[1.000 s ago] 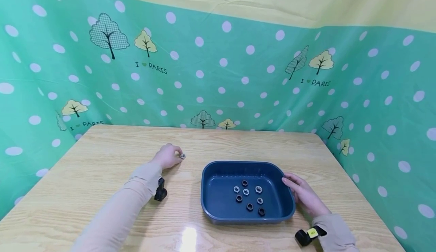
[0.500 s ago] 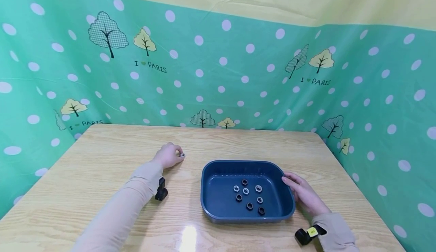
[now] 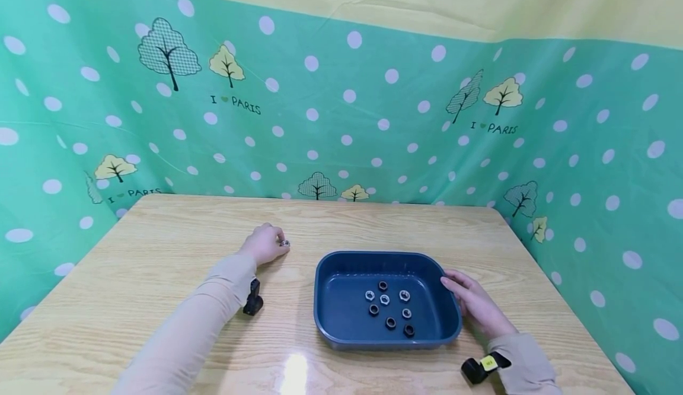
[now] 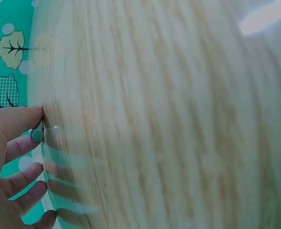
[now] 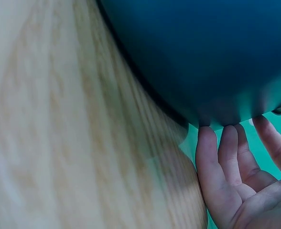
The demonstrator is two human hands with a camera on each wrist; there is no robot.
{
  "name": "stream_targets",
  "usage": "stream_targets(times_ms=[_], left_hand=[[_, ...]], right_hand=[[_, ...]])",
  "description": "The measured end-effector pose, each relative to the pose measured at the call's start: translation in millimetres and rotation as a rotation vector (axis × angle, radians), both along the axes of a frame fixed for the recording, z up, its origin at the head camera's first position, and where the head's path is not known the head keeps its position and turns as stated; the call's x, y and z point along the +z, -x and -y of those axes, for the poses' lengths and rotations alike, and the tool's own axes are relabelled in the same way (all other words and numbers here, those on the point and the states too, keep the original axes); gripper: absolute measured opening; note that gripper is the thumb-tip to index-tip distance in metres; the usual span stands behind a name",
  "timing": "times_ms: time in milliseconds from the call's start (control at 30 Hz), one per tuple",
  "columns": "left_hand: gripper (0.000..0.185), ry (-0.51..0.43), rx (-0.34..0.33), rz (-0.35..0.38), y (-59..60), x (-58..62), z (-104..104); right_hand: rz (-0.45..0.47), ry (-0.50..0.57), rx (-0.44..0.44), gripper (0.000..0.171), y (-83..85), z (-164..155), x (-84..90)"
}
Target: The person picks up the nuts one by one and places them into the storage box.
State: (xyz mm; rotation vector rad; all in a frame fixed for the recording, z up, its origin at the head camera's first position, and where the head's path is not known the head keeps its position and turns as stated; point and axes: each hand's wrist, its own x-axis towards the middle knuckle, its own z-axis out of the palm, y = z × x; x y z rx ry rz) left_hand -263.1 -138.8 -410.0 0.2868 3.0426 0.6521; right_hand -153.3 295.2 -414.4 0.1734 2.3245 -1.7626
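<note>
In the head view my left hand (image 3: 264, 245) is at the left of the table's far half, pinching a small silver hex nut (image 3: 285, 243) between thumb and fingers. In the left wrist view the nut (image 4: 37, 131) is partly covered by the thumb, and the other fingertips are close to the tabletop. My right hand (image 3: 476, 301) holds the right side of a dark blue rectangular tray (image 3: 341, 344), thumb at the rim. The right wrist view has its fingers (image 5: 209, 152) against the tray's outer wall. Several silver nuts (image 3: 404, 295) and several dark nuts (image 3: 408, 330) lie on the tray floor.
The light wooden table (image 3: 203, 217) carries the tray right of centre. Behind it and along both sides hangs a green dotted curtain (image 3: 341, 95). A black camera is on the left wrist (image 3: 253, 298) and another on the right wrist (image 3: 477, 370).
My left thumb and fingers have come closer together around the silver nut, covering more of it. The right hand and the tray stay in place.
</note>
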Motion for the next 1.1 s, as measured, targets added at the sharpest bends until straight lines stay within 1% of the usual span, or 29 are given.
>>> stream_targets(times_ms=[267, 467, 600, 867, 1000, 1100], left_hand=[[0.016, -0.013, 0.004, -0.010, 0.5, -1.5, 0], [0.016, -0.045, -0.015, -0.026, -0.3, -4.3, 3], [0.015, -0.063, -0.039, -0.045, -0.2, -6.7, 6], [0.015, -0.037, -0.104, -0.113, 1.8, -13.2, 11], [0.014, -0.039, -0.133, -0.133, 2.6, -14.3, 11], [0.013, -0.065, -0.149, -0.135, 2.7, -12.8, 11]], right_hand=[[-0.009, -0.018, 0.002, 0.053, 0.1, 1, 1.9], [-0.008, -0.014, -0.003, 0.054, 1.0, 2, 1.2], [-0.006, -0.016, -0.016, 0.055, 1.2, 3, 0.9], [-0.002, -0.022, -0.015, 0.056, 0.9, 3, 0.8], [0.010, -0.031, -0.016, 0.056, 0.1, 2, 0.0], [0.019, -0.029, -0.017, 0.057, 0.0, 1, -0.9]])
